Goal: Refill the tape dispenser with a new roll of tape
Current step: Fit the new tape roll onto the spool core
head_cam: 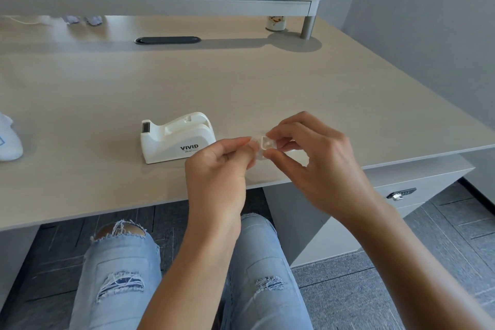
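A white tape dispenser (176, 139) marked VIVID stands on the light wooden desk (241, 83), its cutter end to the left and its roll slot holding nothing. Just to its right, above the desk's front edge, both hands meet on a small clear tape roll with a white plastic core (263, 146). My left hand (218, 169) pinches its left side. My right hand (316, 163) pinches the white core from the right between thumb and fingers. Most of the clear roll is hidden by the fingers.
A white object (9, 139) lies at the desk's left edge. At the back are a black cable slot (167, 40), a raised shelf (160, 5) on a post and a small printed cup (276, 23). A drawer unit with a lock (400, 193) sits under the desk at right.
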A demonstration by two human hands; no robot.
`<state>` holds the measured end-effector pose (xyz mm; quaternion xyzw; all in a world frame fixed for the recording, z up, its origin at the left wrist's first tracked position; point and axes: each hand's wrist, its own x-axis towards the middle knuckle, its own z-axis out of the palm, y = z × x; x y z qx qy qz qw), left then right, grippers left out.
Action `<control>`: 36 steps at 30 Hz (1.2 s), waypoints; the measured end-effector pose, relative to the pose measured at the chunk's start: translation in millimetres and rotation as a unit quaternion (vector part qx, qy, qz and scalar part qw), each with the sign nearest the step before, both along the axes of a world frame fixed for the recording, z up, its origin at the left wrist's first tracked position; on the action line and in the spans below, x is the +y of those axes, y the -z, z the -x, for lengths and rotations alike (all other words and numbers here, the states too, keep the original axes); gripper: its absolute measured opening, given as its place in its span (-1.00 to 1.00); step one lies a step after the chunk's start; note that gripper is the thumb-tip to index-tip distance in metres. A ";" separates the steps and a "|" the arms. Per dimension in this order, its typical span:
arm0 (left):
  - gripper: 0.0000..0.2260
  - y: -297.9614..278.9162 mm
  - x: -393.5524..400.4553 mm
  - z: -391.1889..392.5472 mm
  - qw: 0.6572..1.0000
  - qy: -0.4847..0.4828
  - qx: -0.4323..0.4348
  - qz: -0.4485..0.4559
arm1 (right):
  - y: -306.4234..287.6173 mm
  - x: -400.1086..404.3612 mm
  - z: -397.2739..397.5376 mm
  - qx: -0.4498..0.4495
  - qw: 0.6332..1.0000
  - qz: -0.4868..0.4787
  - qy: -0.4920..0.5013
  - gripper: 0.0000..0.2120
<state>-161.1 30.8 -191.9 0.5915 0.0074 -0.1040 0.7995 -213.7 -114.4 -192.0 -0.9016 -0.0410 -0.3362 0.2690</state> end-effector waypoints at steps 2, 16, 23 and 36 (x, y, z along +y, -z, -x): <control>-0.95 0.0 -0.8 -0.5 1.000 0.001 -0.003 0.006 | 0.8 1.4 1.5 0.007 1.000 -0.015 -0.006 -0.84; -0.96 -2.3 -22.5 3.7 0.995 0.042 -0.069 -0.064 | -7.9 -24.5 33.4 0.011 0.959 -0.275 0.069 -0.87; -0.91 -1.2 -73.1 9.2 0.933 0.027 -0.250 -0.258 | 2.1 -68.6 51.8 -0.019 0.897 -0.412 0.160 -0.83; -0.87 11.9 -140.2 -17.9 0.821 0.049 -0.386 -0.419 | 13.8 -99.8 47.3 0.013 0.889 -0.429 0.157 -0.84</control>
